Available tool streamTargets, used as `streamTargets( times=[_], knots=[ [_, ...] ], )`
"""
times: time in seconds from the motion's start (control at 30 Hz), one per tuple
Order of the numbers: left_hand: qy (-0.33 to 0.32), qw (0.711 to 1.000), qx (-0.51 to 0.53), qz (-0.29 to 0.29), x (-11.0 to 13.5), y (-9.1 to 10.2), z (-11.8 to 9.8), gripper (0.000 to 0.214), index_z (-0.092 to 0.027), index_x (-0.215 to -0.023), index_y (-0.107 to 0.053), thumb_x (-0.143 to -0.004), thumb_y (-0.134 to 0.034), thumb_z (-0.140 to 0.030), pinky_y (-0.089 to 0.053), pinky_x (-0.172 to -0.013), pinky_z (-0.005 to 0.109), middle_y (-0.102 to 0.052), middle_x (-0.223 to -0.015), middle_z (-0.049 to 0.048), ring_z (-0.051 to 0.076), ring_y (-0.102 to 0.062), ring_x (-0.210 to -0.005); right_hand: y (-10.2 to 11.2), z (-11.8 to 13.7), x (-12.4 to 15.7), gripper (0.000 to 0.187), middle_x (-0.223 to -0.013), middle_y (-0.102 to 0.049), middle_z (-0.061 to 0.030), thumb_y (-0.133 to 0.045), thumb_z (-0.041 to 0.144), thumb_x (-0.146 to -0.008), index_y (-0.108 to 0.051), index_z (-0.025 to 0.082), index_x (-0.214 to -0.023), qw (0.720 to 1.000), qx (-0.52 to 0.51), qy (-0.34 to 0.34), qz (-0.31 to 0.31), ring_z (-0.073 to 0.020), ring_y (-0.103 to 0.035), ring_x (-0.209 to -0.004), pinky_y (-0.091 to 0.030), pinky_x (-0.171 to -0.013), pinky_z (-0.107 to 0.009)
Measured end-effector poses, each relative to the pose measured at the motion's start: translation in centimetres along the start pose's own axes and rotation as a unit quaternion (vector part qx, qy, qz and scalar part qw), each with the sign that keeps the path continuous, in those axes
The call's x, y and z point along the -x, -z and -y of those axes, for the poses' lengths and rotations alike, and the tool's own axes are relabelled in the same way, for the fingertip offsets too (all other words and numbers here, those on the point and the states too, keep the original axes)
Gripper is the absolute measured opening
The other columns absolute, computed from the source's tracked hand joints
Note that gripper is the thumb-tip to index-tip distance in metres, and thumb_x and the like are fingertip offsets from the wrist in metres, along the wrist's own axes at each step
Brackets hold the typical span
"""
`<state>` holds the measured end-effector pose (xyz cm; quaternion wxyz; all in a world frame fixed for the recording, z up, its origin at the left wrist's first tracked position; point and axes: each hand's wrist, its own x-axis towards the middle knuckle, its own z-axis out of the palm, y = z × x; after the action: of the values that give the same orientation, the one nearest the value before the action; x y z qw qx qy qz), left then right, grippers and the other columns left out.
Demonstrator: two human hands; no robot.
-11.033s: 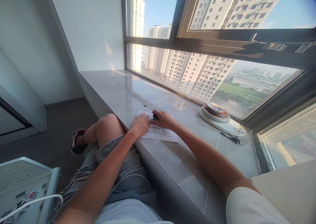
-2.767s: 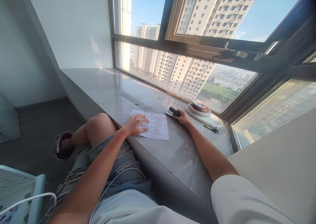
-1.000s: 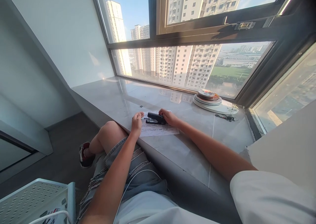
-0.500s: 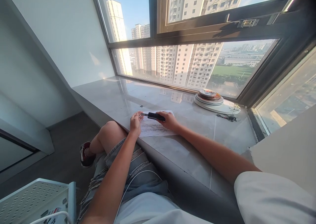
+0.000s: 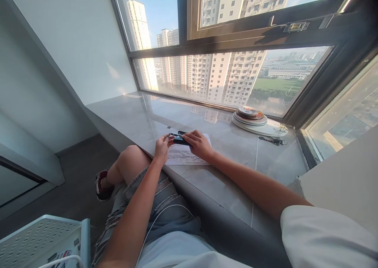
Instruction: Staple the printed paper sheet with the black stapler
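A printed sheet of paper (image 5: 184, 156) lies on the grey stone window sill (image 5: 141, 114) in front of me. My right hand (image 5: 198, 144) is closed on a black stapler (image 5: 178, 138) held over the sheet's far left corner. My left hand (image 5: 162, 147) pinches that corner of the sheet at the stapler's mouth, fingers curled together. My bare knee (image 5: 130, 157) presses against the sill's edge just below the left hand.
A stack of plates (image 5: 256, 122) sits at the back right near the window frame, with a small dark object (image 5: 273, 141) beside it. A tiny staple-like speck (image 5: 169, 127) lies beyond the paper. A white perforated cart (image 5: 44, 236) stands at the lower left.
The right hand fetched the stapler from beside the plates and brought it onto the sheet's left corner. The left hand went from lying flat on the paper to pinching its corner.
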<state>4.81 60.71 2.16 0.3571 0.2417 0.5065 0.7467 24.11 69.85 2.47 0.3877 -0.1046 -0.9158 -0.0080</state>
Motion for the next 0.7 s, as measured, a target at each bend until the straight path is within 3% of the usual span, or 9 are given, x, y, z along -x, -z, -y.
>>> streamTargets(
  times=[0.1, 0.2, 0.3, 0.4, 0.47, 0.53, 0.63, 0.7],
  knots=[
    [-0.019, 1.0, -0.018, 0.007, 0.0, 0.2, 0.1, 0.008, -0.012, -0.101, -0.07, -0.1, -0.062, -0.014, -0.057, -0.072, 0.029, -0.073, -0.086, 0.0076, 0.013, -0.068, -0.071, -0.1, -0.3, 0.0, 0.037, -0.115, -0.083, -0.0069, -0.071, 0.011, -0.088, -0.08, 0.022, -0.122, 0.982, -0.081, -0.163, -0.043, -0.0263, -0.069, -0.105, -0.057, -0.092, -0.038],
    [-0.036, 0.998, -0.042, 0.039, 0.2, 0.4, 0.3, 0.01, -0.013, -0.099, -0.071, -0.096, -0.071, -0.022, -0.051, -0.063, 0.027, -0.073, -0.085, 0.0068, 0.012, -0.063, -0.065, 0.0, -1.1, -0.1, 0.028, -0.094, -0.082, -0.001, -0.079, 0.021, -0.081, -0.083, 0.021, -0.109, 0.95, -0.151, -0.272, -0.008, -0.0218, -0.072, -0.087, -0.053, -0.08, -0.031],
    [-0.049, 0.995, -0.049, 0.069, 0.4, 0.6, 0.4, 0.024, -0.013, -0.103, -0.073, -0.088, -0.08, -0.03, -0.045, -0.056, 0.026, -0.076, -0.089, 0.008, 0.011, -0.059, -0.06, 0.1, -1.6, -0.1, 0.023, -0.08, -0.077, 0.0023, -0.081, 0.029, -0.079, -0.083, 0.021, -0.101, 0.935, -0.173, -0.308, 0.041, -0.0187, -0.068, -0.077, -0.046, -0.07, -0.027],
    [-0.075, 0.993, -0.057, 0.073, 0.5, 0.6, 0.5, 0.034, -0.014, -0.098, -0.076, -0.08, -0.086, -0.041, -0.04, -0.053, 0.026, -0.075, -0.085, 0.0069, 0.011, -0.056, -0.058, 0.1, -1.6, -0.1, 0.02, -0.077, -0.074, 0.0016, -0.081, 0.032, -0.081, -0.083, 0.02, -0.097, 0.933, -0.167, -0.313, 0.06, -0.0192, -0.067, -0.077, -0.046, -0.069, -0.028],
    [-0.096, 0.99, -0.072, 0.072, 0.5, 0.6, 0.5, 0.037, -0.016, -0.095, -0.079, -0.076, -0.09, -0.046, -0.036, -0.052, 0.026, -0.071, -0.08, 0.0034, 0.009, -0.049, -0.055, 0.2, -1.5, -0.1, 0.024, -0.084, -0.077, -0.0016, -0.08, 0.038, -0.086, -0.083, 0.02, -0.102, 0.939, -0.156, -0.302, 0.049, -0.0229, -0.069, -0.086, -0.051, -0.076, -0.031],
    [-0.099, 0.987, -0.096, 0.086, 0.6, 0.6, 0.5, 0.039, -0.017, -0.093, -0.083, -0.073, -0.093, -0.049, -0.033, -0.052, 0.026, -0.067, -0.076, 0.0011, 0.008, -0.043, -0.054, 0.4, -1.3, -0.1, 0.036, -0.107, -0.081, -0.0078, -0.077, 0.048, -0.093, -0.082, 0.022, -0.117, 0.959, -0.127, -0.254, -0.002, -0.029, -0.069, -0.107, -0.055, -0.093, -0.04],
    [-0.107, 0.974, -0.136, 0.145, 1.0, 0.6, 0.3, 0.036, -0.018, -0.09, -0.087, -0.073, -0.094, -0.049, -0.037, -0.058, 0.028, -0.066, -0.077, 0.0034, 0.012, -0.048, -0.063, 0.7, -1.0, -0.2, 0.046, -0.138, -0.074, -0.013, -0.068, 0.055, -0.102, -0.074, 0.026, -0.138, 0.989, -0.09, -0.098, -0.056, -0.0313, -0.062, -0.129, -0.049, -0.113, -0.05],
    [-0.142, 0.956, -0.172, 0.19, 1.3, 0.5, 0.0, 0.031, -0.019, -0.084, -0.087, -0.076, -0.092, -0.049, -0.039, -0.063, 0.029, -0.062, -0.076, 0.0048, 0.016, -0.051, -0.071, 0.6, -0.6, -0.2, 0.039, -0.136, -0.076, -0.0116, -0.063, 0.051, -0.107, -0.075, 0.028, -0.136, 0.996, -0.087, 0.008, -0.031, -0.0289, -0.066, -0.125, -0.051, -0.111, -0.049]
  ],
)
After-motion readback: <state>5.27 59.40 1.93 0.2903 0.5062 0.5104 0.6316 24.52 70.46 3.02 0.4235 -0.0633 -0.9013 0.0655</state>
